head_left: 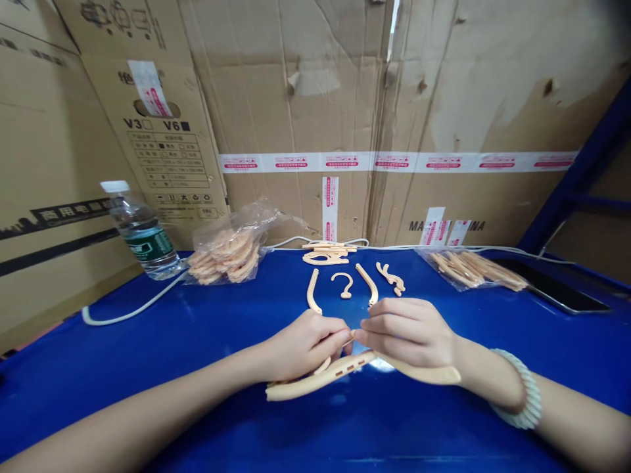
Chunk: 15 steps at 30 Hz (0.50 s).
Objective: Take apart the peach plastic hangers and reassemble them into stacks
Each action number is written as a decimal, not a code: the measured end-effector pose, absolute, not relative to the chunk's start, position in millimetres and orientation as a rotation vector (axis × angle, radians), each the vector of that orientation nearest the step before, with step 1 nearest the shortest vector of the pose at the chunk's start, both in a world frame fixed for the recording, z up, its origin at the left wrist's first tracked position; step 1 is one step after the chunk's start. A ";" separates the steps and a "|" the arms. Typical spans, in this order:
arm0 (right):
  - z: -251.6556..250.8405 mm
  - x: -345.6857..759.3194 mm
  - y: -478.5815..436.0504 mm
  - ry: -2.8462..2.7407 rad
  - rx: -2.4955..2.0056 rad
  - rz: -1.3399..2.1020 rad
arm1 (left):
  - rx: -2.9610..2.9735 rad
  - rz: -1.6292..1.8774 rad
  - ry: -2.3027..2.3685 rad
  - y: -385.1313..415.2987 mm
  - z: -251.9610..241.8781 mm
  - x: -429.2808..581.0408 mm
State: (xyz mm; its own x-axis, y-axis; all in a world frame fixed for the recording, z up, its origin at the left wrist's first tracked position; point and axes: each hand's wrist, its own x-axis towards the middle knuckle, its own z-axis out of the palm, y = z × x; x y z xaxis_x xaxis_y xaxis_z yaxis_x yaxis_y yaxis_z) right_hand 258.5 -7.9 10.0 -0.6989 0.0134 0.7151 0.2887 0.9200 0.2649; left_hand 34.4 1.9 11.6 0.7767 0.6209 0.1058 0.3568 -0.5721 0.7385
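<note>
My left hand [310, 341] and my right hand [411, 332] meet above the table, fingertips pinched close together. Between and below them is a beige plastic folding hanger [320, 384], its slotted arm sloping down to the left and another arm reaching right under my right palm. Both hands grip it near its middle; the exact joint is hidden by my fingers. Just beyond lie loose hanger parts: a curved arm [312, 292] on the left, a hook [349, 286] in the middle, a second curved arm [367, 285] and a small branched piece [392, 278] to the right.
A stack of beige parts [325, 256] lies at the back of the blue table [207, 420]. Bagged parts [227, 256] and a water bottle [142, 230] stand left. On the right are another bag of parts [473, 269] and a phone [557, 289]. Cardboard [296, 118] walls the back.
</note>
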 end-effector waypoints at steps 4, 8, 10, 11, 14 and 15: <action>16.5 269.2 1.8 -2.211 -0.503 -0.054 | 1.749 0.472 0.733 4.8 6.2 33.5; 25.7 294.6 29.4 -2.017 -0.950 0.142 | 1.417 0.561 0.619 12.0 -4.0 33.1; 27.0 309.6 44.1 -1.963 -1.189 0.208 | 1.350 0.603 0.604 14.4 -6.1 33.0; 26.5 316.0 50.3 -1.958 -1.304 0.225 | 1.323 0.623 0.603 14.8 -5.7 32.9; 22.1 327.6 62.0 -1.997 -1.554 0.287 | 1.262 0.699 0.620 12.9 0.2 32.7; 20.3 328.6 63.8 -2.009 -1.598 0.306 | 1.241 0.720 0.644 11.7 3.2 32.8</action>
State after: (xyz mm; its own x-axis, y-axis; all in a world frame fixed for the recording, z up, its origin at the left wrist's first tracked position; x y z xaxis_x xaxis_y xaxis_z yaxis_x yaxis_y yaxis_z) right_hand 328.6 63.8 20.3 -0.1429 0.9509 0.2747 0.8258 0.2675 -0.4965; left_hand 32.8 11.7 3.2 0.6219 0.7817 -0.0470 -0.1343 0.1656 0.9770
